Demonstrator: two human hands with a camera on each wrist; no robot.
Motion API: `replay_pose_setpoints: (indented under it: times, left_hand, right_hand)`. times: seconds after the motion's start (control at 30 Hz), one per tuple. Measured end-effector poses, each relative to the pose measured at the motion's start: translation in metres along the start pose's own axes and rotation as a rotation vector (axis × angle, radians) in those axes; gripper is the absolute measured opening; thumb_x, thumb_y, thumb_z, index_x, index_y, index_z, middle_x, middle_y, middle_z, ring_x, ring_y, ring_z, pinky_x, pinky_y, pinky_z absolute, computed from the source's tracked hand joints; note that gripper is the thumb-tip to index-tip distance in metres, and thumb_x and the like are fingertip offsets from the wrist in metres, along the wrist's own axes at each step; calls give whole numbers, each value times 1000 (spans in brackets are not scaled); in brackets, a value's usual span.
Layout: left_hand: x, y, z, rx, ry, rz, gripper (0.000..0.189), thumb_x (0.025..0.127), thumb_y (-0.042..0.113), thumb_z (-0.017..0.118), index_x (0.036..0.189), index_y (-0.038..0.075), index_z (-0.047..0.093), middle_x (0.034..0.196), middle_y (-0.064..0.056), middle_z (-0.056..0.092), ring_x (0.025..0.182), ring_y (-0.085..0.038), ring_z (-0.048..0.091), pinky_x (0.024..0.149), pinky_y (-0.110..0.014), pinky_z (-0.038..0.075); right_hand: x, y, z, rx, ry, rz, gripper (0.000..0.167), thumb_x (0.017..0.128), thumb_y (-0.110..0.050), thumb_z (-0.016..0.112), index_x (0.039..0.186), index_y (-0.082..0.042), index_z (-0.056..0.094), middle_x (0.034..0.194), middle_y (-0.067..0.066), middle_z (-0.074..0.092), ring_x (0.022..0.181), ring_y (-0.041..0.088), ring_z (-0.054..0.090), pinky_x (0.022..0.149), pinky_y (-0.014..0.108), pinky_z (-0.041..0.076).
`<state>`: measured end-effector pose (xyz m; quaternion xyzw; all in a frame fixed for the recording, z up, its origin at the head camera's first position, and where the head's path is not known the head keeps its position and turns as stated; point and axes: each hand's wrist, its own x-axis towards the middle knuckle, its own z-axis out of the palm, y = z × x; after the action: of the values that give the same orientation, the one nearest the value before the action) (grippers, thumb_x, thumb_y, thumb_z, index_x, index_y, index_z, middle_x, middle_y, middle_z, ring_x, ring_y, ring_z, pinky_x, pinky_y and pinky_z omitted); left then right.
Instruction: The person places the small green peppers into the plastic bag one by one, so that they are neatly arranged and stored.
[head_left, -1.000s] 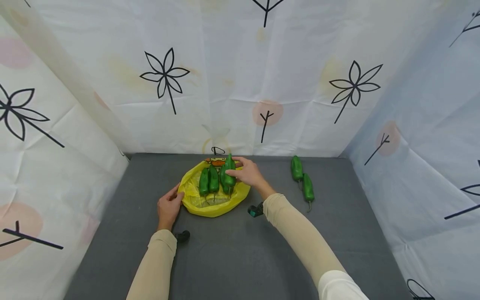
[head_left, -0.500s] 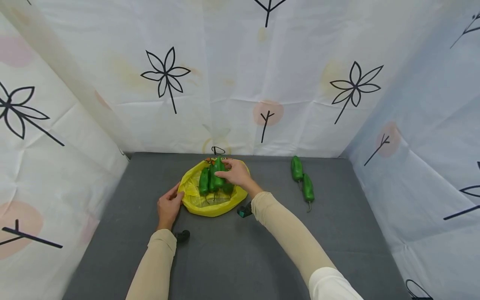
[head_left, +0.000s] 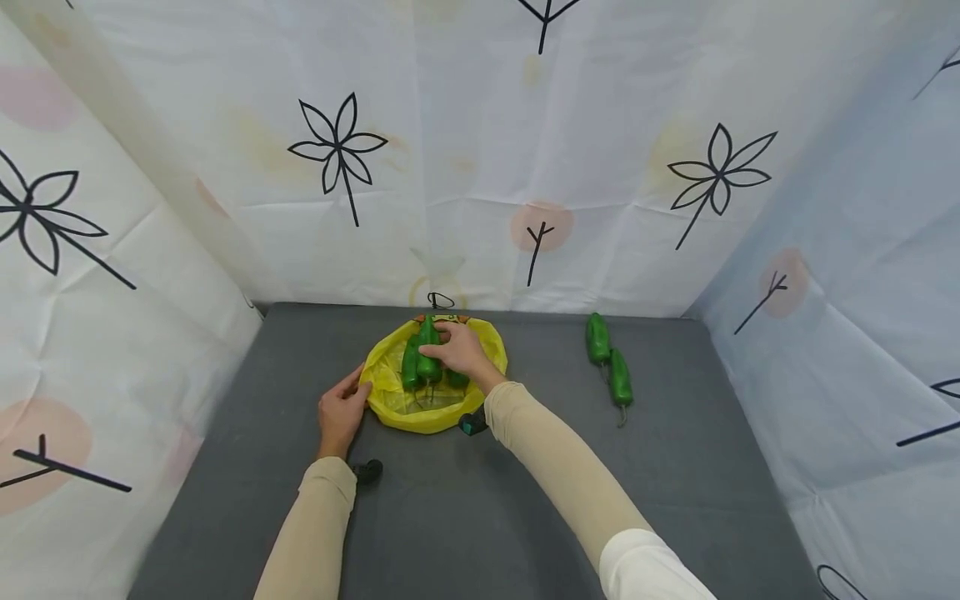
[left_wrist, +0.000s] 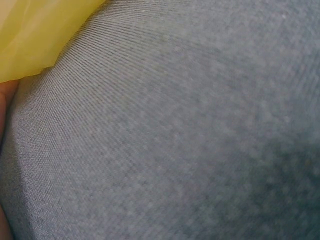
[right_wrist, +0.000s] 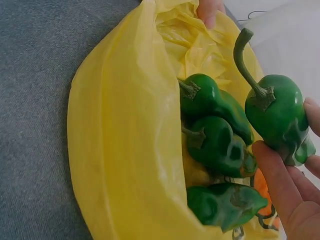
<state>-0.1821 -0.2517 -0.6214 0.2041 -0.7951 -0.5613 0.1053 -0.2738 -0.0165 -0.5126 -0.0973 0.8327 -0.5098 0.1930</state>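
Note:
In the head view, a yellow plastic bag (head_left: 423, 422) sits with its mouth spread wide on the dark grey table. My left hand (head_left: 341, 415) pinches the bag's left rim between thumb and fingers. Over the opening, my right hand (head_left: 461, 350) grips a green pepper (head_left: 428, 354). The right wrist view shows that pepper (right_wrist: 277, 110) stem up between thumb and fingers, above several others inside: an upper pepper (right_wrist: 205, 97), a middle pepper (right_wrist: 215, 145) and a lower pepper (right_wrist: 225, 205). In the left wrist view only a corner of the bag (left_wrist: 35, 35) and a sliver of finger appear.
Two more green peppers, a rear pepper (head_left: 597, 340) and a front pepper (head_left: 620, 379), lie touching or nearly so on the table (head_left: 675, 467), right of the bag. Patterned white fabric (head_left: 465, 167) closes off the back and both sides.
Holding the pepper, my right hand has moved left across the bag's opening, over the peppers inside. My left hand stays at the left rim. The two peppers on the table have not moved.

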Motion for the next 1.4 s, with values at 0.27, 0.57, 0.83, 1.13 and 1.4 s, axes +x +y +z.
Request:
replay_pose_setpoints:
  times: [0.27, 0.57, 0.83, 1.13, 1.4]
  left_hand:
    - [-1, -1, 2, 10, 3, -3, 40, 96, 39, 69, 136, 36, 66, 119, -10, 75, 78, 6, 63, 70, -10, 52]
    - [3, -3, 2, -12, -2, 16, 39, 95, 40, 71, 134, 36, 68, 118, -11, 75, 77, 5, 64, 69, -10, 53]
    - [2, 0, 2, 15, 13, 16, 39, 96, 39, 70, 134, 36, 68, 113, -9, 76, 75, 3, 63, 68, -10, 52]
    - [1, 0, 2, 36, 27, 23, 38, 96, 39, 69, 134, 38, 68, 110, -7, 76, 74, 2, 63, 68, -11, 51]
    - [-1, 3, 2, 32, 27, 24, 38, 96, 38, 69, 134, 37, 68, 112, -9, 77, 72, 4, 63, 67, -11, 51]
  right_hand:
    - [7, 0, 9, -53, 33, 11, 58, 95, -28, 73, 147, -9, 55, 127, 17, 65, 89, 26, 73, 82, 43, 62]
    - [9, 1, 12, -126, 53, 18, 59, 95, -33, 73, 146, -9, 56, 121, 13, 64, 76, 15, 64, 66, 28, 56]
    - [11, 4, 15, -141, 80, 40, 58, 95, -37, 73, 144, -9, 59, 123, 12, 67, 83, 17, 66, 68, 28, 56]
    - [13, 4, 16, -168, 73, 36, 57, 95, -38, 72, 143, -9, 60, 116, 12, 68, 73, 14, 63, 66, 27, 53]
    - [13, 4, 15, -210, 82, 38, 58, 95, -42, 71, 141, -9, 62, 123, 11, 68, 93, 22, 65, 76, 35, 55]
